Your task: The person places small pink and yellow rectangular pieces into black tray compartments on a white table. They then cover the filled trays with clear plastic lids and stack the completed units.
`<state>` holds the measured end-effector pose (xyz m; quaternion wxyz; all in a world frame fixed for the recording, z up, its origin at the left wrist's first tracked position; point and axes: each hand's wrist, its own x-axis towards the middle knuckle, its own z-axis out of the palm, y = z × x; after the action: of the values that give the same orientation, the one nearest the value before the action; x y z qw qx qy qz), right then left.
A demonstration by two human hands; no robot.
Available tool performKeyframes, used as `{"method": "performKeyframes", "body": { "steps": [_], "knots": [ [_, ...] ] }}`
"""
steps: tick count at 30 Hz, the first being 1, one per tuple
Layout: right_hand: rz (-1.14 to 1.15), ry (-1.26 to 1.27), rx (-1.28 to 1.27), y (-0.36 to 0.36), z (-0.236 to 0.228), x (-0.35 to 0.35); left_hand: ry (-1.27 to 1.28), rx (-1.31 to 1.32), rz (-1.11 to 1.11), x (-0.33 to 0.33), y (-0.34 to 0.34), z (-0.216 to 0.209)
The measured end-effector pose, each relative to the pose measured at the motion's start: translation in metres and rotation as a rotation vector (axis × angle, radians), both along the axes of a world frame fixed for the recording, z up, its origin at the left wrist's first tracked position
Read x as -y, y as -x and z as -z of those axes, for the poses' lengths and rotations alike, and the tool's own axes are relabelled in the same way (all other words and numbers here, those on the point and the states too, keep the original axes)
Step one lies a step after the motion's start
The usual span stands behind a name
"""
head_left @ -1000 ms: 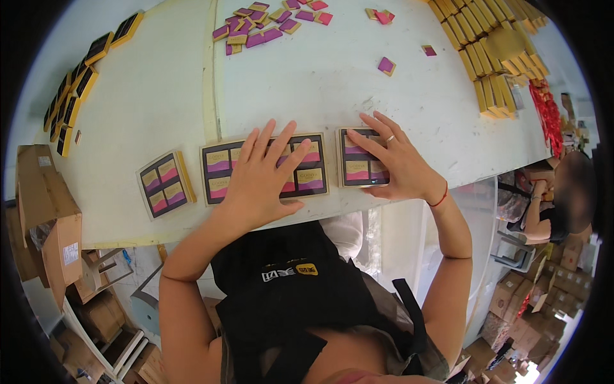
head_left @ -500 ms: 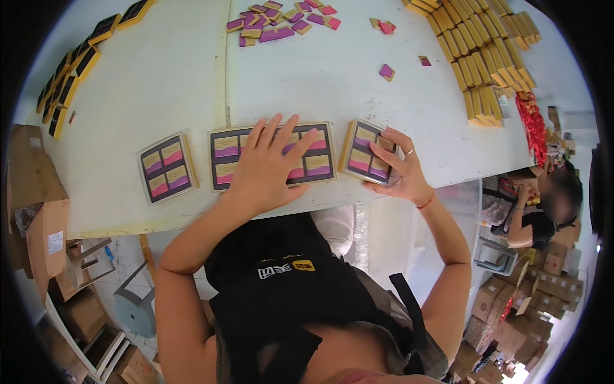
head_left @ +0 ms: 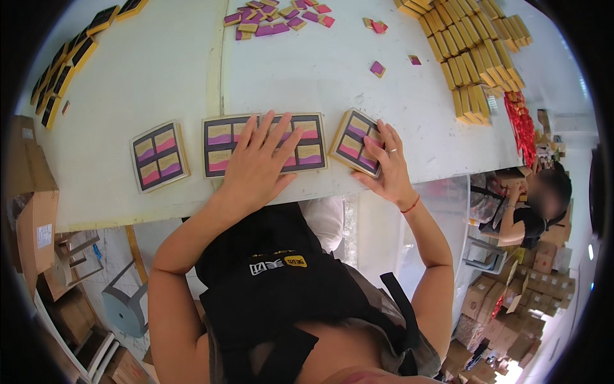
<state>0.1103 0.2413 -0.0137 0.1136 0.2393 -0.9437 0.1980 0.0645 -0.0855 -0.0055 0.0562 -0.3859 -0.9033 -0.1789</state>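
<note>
Two square boxes lie side by side in front of me, a left middle box (head_left: 217, 137) and a right middle box (head_left: 311, 155), each with purple, pink and gold squares in a dark tray. My left hand (head_left: 252, 163) rests palm down across both, fingers spread, hiding their inner squares. My right hand (head_left: 391, 173) grips a similar square box (head_left: 348, 147) by its right side, thumb at the near edge and fingers over the top. That box sits tilted, close to the right middle box. Apart at the left lies another four-square box (head_left: 158, 157).
Loose purple, pink and gold squares (head_left: 272, 29) are scattered at the far side of the white table (head_left: 153, 70). Gold boxes (head_left: 473, 64) are stacked far right, beside red filler (head_left: 519, 128). Black-and-gold boxes (head_left: 62, 83) stand far left. A person (head_left: 527, 217) is at the right.
The whole view has shifted slightly. The box in my right hand is turned a little more clockwise, and my fingers have shifted on it. My left hand stays spread on the middle boxes.
</note>
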Motion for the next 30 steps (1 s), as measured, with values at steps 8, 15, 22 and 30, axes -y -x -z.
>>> {"method": "performKeyframes", "body": {
  "steps": [8,15,22,30],
  "knots": [
    [-0.165,0.398,-0.117,0.024,-0.033,0.052,0.029,0.096,-0.143,0.063,0.009,-0.036],
    [-0.352,0.286,0.183,0.057,-0.024,0.094,-0.052,0.073,-0.110,0.097,0.040,-0.027],
    [-0.292,0.766,0.343,0.043,0.010,0.101,-0.306,-0.156,-0.055,0.061,0.045,-0.075],
    [0.120,1.032,0.448,0.026,-0.031,0.141,-0.258,0.066,0.044,0.043,0.027,-0.052]
  ]
}}
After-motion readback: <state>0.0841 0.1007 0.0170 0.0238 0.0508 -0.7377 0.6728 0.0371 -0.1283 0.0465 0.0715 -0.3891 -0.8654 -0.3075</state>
